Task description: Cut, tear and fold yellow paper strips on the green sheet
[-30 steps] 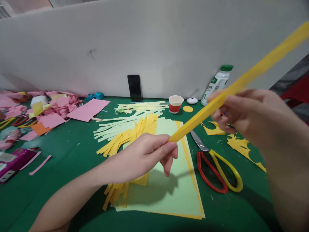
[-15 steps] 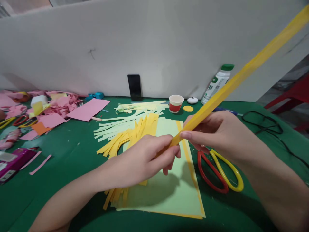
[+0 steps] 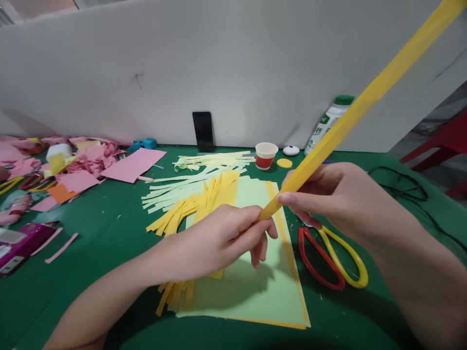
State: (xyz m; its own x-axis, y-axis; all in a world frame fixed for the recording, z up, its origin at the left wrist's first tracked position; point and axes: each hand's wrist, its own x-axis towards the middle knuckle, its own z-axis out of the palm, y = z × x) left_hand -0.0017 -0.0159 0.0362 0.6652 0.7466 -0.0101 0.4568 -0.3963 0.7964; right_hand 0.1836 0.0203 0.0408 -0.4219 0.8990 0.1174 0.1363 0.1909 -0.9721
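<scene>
A long yellow paper strip [image 3: 339, 129] slants up to the top right corner, raised over the table. My left hand [image 3: 233, 238] pinches its lower end between thumb and fingers. A short way up the strip, my right hand [image 3: 324, 194] grips it with thumb and fingers. Under both hands lie light green paper sheets [image 3: 255, 301] with yellow edges showing. Fringed yellow paper [image 3: 178, 214] and cut pale green strips [image 3: 171, 192] lie to the left of them. Scissors [image 3: 339, 262] with one red and one yellow handle rest below my right hand; their blades are mostly hidden.
Along the white wall stand a black phone [image 3: 203, 131], a red-and-white paper cup [image 3: 265, 156] and a leaning bottle [image 3: 328, 124]. Pink paper scraps [image 3: 91, 163] cover the left side, near a purple stapler-like item [image 3: 24, 245]. A black cable [image 3: 412, 187] lies at right.
My right hand has slid slightly up the strip, away from my left hand. The strip's far end now points a little more steeply upward.
</scene>
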